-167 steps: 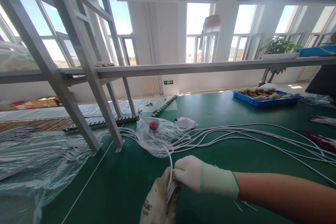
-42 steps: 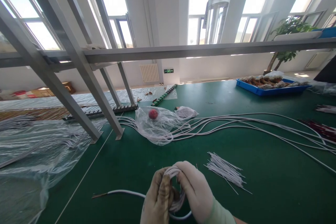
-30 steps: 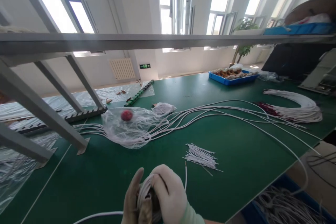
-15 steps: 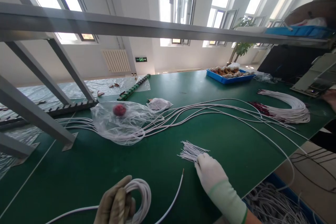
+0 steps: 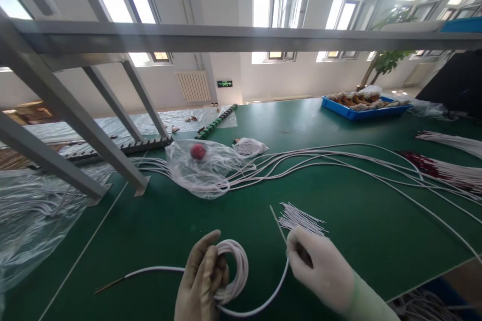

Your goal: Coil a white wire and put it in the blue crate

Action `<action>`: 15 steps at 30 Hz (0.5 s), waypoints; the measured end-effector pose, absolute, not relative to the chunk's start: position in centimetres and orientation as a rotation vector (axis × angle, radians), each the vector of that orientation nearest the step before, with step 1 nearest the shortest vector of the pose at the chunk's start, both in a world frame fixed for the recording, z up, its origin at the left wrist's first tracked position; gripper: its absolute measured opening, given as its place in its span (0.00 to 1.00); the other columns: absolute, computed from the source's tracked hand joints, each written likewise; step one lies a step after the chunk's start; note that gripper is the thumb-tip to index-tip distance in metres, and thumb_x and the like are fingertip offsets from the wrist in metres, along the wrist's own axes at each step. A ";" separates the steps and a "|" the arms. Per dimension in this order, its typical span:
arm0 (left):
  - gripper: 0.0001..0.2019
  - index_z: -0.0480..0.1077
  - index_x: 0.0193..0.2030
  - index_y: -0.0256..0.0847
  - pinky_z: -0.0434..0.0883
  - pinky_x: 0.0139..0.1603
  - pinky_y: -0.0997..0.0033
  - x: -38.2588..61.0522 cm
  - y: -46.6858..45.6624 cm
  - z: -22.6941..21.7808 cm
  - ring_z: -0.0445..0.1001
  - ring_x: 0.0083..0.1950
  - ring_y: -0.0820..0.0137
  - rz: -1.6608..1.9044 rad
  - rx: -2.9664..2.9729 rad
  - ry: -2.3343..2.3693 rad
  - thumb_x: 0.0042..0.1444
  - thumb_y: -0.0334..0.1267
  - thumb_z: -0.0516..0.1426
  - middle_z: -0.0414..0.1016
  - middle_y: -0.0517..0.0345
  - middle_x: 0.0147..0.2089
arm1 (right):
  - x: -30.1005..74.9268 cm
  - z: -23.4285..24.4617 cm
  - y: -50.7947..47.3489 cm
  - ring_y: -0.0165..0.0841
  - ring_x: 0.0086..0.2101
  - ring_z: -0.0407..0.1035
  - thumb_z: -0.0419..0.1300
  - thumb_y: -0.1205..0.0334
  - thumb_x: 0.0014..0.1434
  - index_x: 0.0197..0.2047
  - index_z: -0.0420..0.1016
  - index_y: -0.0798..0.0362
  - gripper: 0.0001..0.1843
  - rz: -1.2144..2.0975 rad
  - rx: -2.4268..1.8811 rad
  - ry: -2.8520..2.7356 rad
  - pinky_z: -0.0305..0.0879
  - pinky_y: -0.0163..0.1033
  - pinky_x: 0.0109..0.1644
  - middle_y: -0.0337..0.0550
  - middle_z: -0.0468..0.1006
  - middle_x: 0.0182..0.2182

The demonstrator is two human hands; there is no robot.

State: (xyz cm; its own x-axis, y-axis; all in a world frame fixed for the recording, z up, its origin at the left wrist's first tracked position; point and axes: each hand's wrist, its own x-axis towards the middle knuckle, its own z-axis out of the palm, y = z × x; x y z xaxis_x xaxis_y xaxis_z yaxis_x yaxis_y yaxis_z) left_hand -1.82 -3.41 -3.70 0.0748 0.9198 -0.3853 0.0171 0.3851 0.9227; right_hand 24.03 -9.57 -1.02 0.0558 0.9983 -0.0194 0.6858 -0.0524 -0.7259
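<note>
My left hand (image 5: pixel 201 283), in a worn tan glove, is closed around a coil of white cable (image 5: pixel 235 271) near the table's front edge. One loose end of the cable trails left across the green table (image 5: pixel 169 220); the other curves right and up. My right hand (image 5: pixel 320 271), in a white glove, pinches a thin white tie strip (image 5: pixel 277 224) that sticks up just beside that cable end. A pile of the same thin white strips (image 5: pixel 301 218) lies right behind my right hand.
Long white cables (image 5: pixel 339 160) run across the table into a clear plastic bag (image 5: pixel 203 170) holding a red ball. A grey metal frame (image 5: pixel 94 125) stands at left over plastic sheeting. A blue tray (image 5: pixel 367 108) sits far right; red-tipped wire bundles (image 5: pixel 444 168) lie at right.
My right hand left the coil, reached to the strip pile, and has come back toward the coil holding one strip. The left hand kept the coil throughout.
</note>
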 end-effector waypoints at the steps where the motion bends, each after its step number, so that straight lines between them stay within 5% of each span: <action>1: 0.22 0.69 0.63 0.49 0.78 0.64 0.51 -1.3 -3.6 -3.6 0.72 0.68 0.49 0.890 0.937 1.310 0.62 0.35 0.59 0.72 0.52 0.69 | 22.8 -1.0 -10.1 0.36 0.26 0.77 0.59 0.70 0.61 0.36 0.73 0.45 0.08 0.815 -1.687 -1.684 0.81 0.39 0.28 0.38 0.80 0.29; 6: 0.14 0.72 0.57 0.48 0.80 0.59 0.49 0.9 -4.2 -1.7 0.69 0.69 0.46 0.984 1.011 1.418 0.65 0.40 0.57 0.68 0.49 0.70 | 17.7 -2.9 -11.3 0.41 0.27 0.79 0.64 0.68 0.59 0.37 0.73 0.43 0.08 0.557 -1.755 -1.653 0.82 0.44 0.28 0.39 0.81 0.31; 12: 0.19 0.67 0.55 0.49 0.78 0.47 0.51 1.6 -3.8 1.8 0.77 0.49 0.52 0.930 0.914 1.565 0.68 0.58 0.49 0.73 0.53 0.46 | 16.0 -2.0 -9.8 0.32 0.21 0.74 0.61 0.73 0.58 0.32 0.69 0.47 0.10 0.306 -1.833 -1.794 0.75 0.34 0.23 0.34 0.75 0.23; 15: 0.21 0.67 0.53 0.49 0.77 0.44 0.52 1.6 -3.8 1.9 0.76 0.42 0.55 0.938 0.981 1.621 0.67 0.61 0.47 0.71 0.55 0.44 | 15.5 -2.0 -9.8 0.34 0.22 0.75 0.62 0.70 0.59 0.32 0.69 0.47 0.08 0.207 -1.873 -1.762 0.78 0.36 0.26 0.36 0.75 0.23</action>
